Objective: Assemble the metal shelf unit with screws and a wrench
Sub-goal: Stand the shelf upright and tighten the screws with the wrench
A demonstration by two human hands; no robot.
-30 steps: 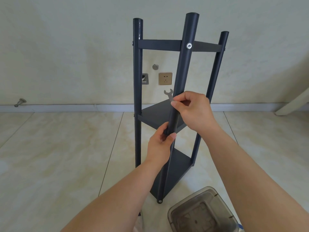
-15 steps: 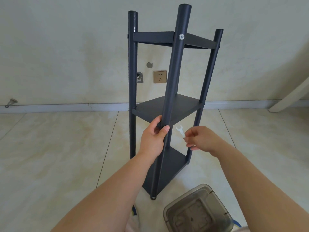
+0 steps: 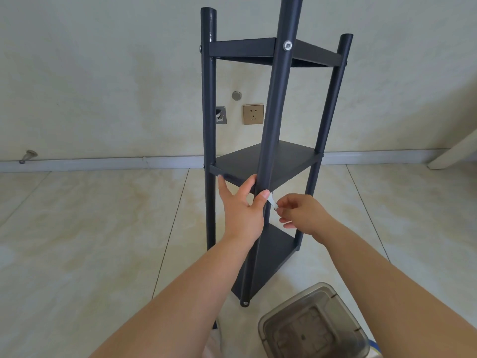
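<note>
The left hand [image 3: 241, 211] grips the front post [image 3: 275, 120] of the dark shelf unit [image 3: 268, 161], just below the middle shelf [image 3: 289, 158]; the thumb is on one side of the post and the fingers are spread on the other side. The right hand [image 3: 300, 213] is just beside it, to the right of the post, and pinches a small white wrench [image 3: 271, 202] between curled fingers. The wrench points up toward the post. The shelf unit stands upright on the tiled floor [image 3: 90, 241], near the wall. A grey plastic box [image 3: 313, 324] lies on the floor under the right arm.
</note>
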